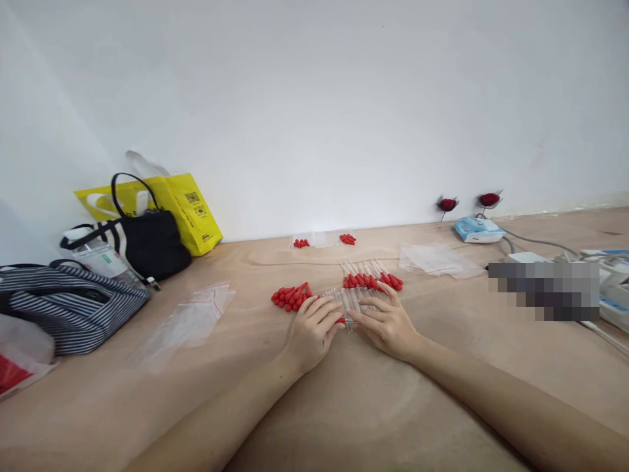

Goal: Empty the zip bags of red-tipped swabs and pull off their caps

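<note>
My left hand (314,328) is closed, with a red rubber bulb (341,320) showing at its fingertips. Just to the right, my right hand (386,324) has its thumb and forefinger drawn together at the end of a clear thin tube (350,324), its other fingers spread over the loose tubes. Whether bulb and tube touch is hidden by my fingers. Several clear tubes (348,298) lie side by side under and between both hands. A heap of red bulbs (289,298) lies beyond my left hand. Past my right fingers rests a row of red-bulbed droppers (366,278), tubes pointing away.
Clear zip bags lie at left (196,318) and right (432,259). Near the wall are small bags with red bulbs (348,239). Handbags (152,242) and a yellow bag (196,216) crowd the left; a blue wipes pack (477,229) and cables (540,241) occupy the right.
</note>
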A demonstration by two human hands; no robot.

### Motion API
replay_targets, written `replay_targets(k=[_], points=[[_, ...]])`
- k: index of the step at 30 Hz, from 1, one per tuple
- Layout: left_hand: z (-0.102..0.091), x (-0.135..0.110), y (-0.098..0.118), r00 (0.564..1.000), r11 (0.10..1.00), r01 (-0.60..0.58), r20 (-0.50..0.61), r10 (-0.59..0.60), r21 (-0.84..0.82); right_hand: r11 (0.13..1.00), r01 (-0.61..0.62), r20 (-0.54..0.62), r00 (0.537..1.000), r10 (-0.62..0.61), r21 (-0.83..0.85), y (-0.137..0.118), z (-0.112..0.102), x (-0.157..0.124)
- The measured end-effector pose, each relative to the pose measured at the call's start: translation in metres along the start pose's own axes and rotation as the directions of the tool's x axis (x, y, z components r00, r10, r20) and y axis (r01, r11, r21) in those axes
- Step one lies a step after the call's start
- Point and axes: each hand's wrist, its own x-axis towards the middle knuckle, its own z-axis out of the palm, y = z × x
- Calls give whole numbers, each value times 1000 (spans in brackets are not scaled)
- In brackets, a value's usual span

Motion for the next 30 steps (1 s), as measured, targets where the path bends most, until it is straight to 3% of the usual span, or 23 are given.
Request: replay_targets(k=[9,18,23,30], points=[[-4,-1,1,998,997,-58,-13,58,56,1000,27,-16,999,-27,5,1,0,-2],[-7,-4,-3,997,998,-50,-65,52,28,996,88,-126,988,-84,22,6,1,-7],[-20,-13,-20,993,996,64,-105,-57,67,994,-100,-123,988,93,-54,21,-10,-15],[-18,-15,-27,957,972,224,-173,-233,-68,941,-322,56,943,329,-106,18,1,-11]])
